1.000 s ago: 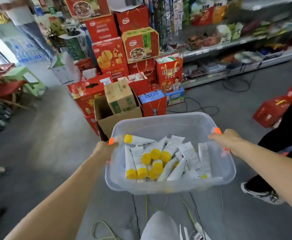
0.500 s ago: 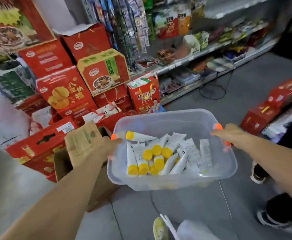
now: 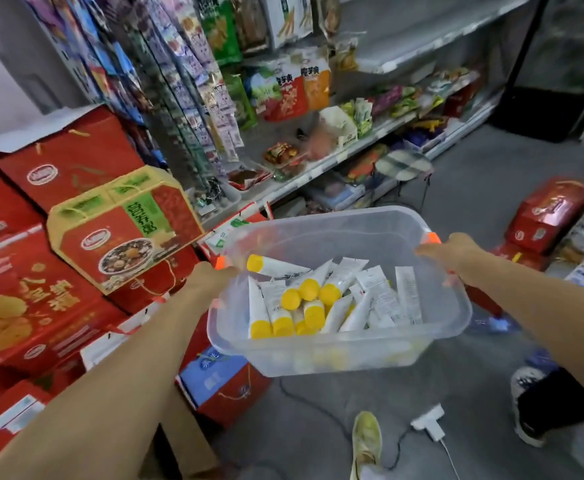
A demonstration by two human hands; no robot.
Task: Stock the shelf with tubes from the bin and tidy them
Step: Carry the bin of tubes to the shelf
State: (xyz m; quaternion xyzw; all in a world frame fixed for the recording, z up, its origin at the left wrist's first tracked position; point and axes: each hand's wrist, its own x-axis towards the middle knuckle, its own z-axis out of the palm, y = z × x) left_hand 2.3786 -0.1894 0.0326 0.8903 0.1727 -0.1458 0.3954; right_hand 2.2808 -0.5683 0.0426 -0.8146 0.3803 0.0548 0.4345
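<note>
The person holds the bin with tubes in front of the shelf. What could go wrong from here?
1. A white adapter with its cable lies on the floor beside the yellow shoe; a step could catch it.
2. The tubes lie loose in the bin, which the left hand and right hand hold at its ends; a tilt may spill them.
</note>
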